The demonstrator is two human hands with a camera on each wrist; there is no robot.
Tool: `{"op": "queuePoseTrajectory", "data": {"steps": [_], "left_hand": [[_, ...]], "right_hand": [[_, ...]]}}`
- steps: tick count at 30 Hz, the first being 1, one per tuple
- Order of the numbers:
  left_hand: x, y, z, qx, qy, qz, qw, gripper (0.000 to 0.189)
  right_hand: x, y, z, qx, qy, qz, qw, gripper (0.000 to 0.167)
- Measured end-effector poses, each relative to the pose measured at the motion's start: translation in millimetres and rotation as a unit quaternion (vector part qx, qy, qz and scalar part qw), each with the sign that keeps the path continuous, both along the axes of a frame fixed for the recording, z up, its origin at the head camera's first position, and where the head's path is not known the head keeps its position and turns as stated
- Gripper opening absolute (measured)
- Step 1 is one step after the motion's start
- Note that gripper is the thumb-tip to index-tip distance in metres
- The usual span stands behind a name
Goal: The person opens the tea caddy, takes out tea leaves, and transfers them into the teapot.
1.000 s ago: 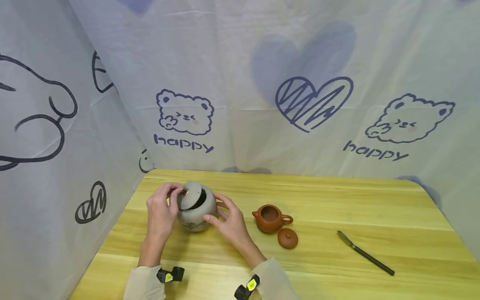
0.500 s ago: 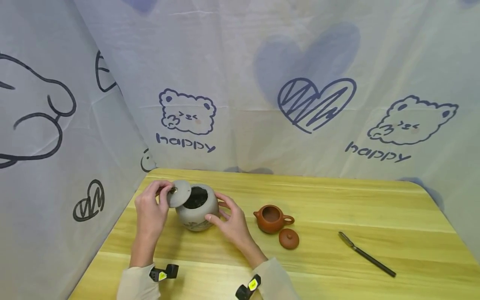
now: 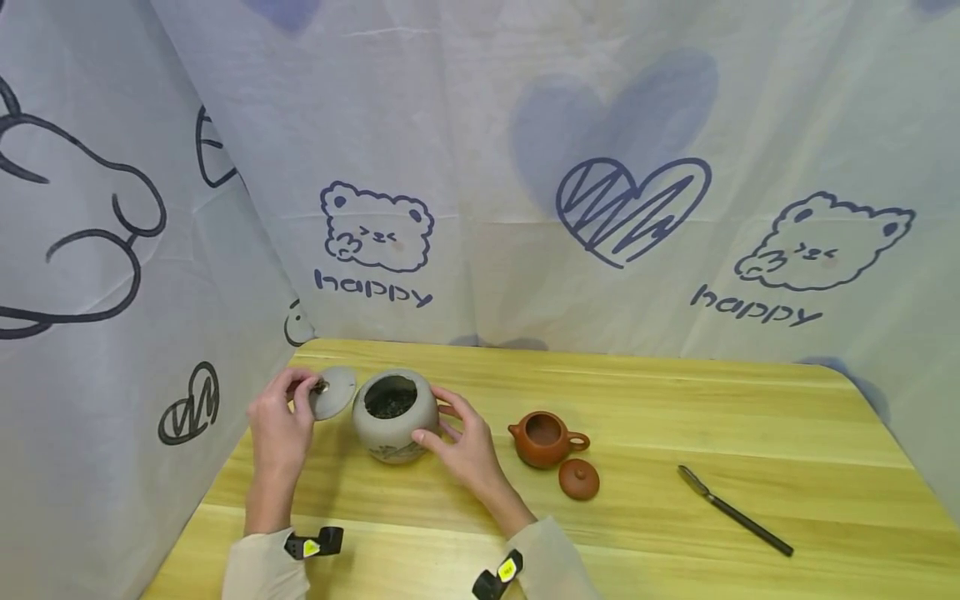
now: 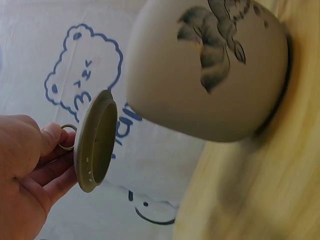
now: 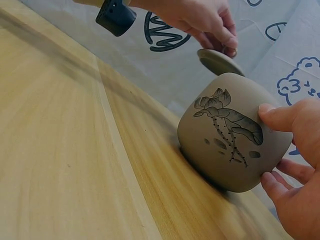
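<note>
My left hand point(image 3: 281, 425) pinches the ring on top of a round grey lid point(image 3: 335, 393), holding it in the air to the left of a grey jar point(image 3: 397, 437). In the left wrist view the lid point(image 4: 96, 142) stands nearly on edge, its hollow underside facing the jar. Dark loose bits that look like tea leaves point(image 3: 392, 402) show inside the uncovered jar. My right hand point(image 3: 467, 446) holds the jar's right side, thumb in front and fingers behind. A lotus drawing point(image 5: 227, 122) decorates the jar's wall, seen in the right wrist view.
Right of the jar stands a small reddish-brown teapot point(image 3: 542, 450) without its lid, handle to the right. Its teapot lid point(image 3: 579, 479) lies just in front. Farther right, a dark-handled scoop-like tool point(image 3: 735, 510) lies on the wooden table point(image 3: 637, 400). Printed cloth hangs behind and at left.
My left hand has drawn the lid leftward off the jar, baring the mouth that it partly covered. My right hand has stayed on the jar.
</note>
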State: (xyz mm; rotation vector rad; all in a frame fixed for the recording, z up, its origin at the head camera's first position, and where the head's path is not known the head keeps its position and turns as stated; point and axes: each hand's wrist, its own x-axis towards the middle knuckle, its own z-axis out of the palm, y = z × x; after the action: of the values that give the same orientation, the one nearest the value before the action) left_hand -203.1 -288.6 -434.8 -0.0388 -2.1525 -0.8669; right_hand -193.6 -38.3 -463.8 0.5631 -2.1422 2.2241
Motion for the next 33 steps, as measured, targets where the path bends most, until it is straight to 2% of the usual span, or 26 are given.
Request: {"op": "queuePoseTrajectory", "data": {"steps": [7,14,25,33], "left_hand": [[-0.2,-9.5,-8.9,-0.004,-0.024,0.027,0.9993,0.008],[-0.9,-14.4,-18.2,-0.002,-0.033,0.032,0.9989,0.008],[-4.2,-24.0,-39.9,0.004,-0.067,0.047,0.9967,0.008],[-5.8,-30.6,-52.6,-0.01,-0.089,0.052,0.9946,0.01]], "right_hand": [[0.1,0.8,-0.2,0.002,-0.002,0.002,1.0,0.062],[-0.1,0.8,-1.3,0.004,-0.001,-0.001,1.0,0.062],[-0.8,-0.1,-3.1,-0.003,0.007,0.001,1.0,0.062],[-1.8,0.2,-5.6,-0.005,0.014,0.0,0.9999,0.062]]}}
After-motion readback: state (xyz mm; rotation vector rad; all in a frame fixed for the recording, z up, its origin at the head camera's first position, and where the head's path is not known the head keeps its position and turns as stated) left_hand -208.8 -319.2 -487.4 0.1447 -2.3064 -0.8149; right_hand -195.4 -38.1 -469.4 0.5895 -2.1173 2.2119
